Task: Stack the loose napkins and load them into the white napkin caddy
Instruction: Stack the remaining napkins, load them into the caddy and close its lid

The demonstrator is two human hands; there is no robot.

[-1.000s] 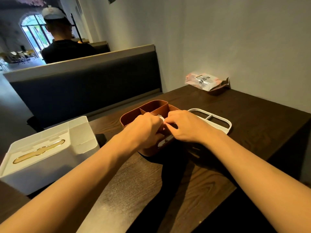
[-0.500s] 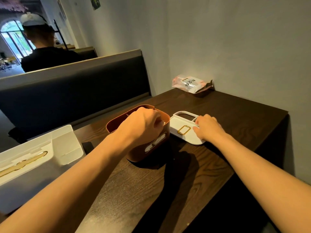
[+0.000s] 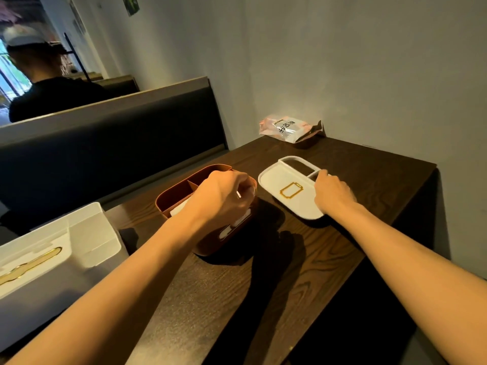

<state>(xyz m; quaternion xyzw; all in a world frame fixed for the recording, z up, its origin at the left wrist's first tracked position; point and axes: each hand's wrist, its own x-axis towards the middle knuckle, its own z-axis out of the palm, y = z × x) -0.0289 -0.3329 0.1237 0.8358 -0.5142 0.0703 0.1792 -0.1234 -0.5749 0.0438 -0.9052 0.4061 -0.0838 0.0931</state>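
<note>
Dark table (image 3: 303, 272): left hand (image 3: 221, 198) fisted over brown caddy (image 3: 181, 191), grip unclear; right hand (image 3: 333, 194) on white lid (image 3: 287, 180).

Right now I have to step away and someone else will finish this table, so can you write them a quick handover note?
Left hand: curled over the near rim of the brown caddy, fingers closed on something small and white; I cannot tell what.
Right hand: resting on the white lid that lies flat on the table beside the brown caddy.
White napkin caddy: at the near left, apart from both hands.
Done: some white paper sits inside the brown caddy.
Left: no loose napkins are visible; nothing shows them loaded into the white caddy.
</note>
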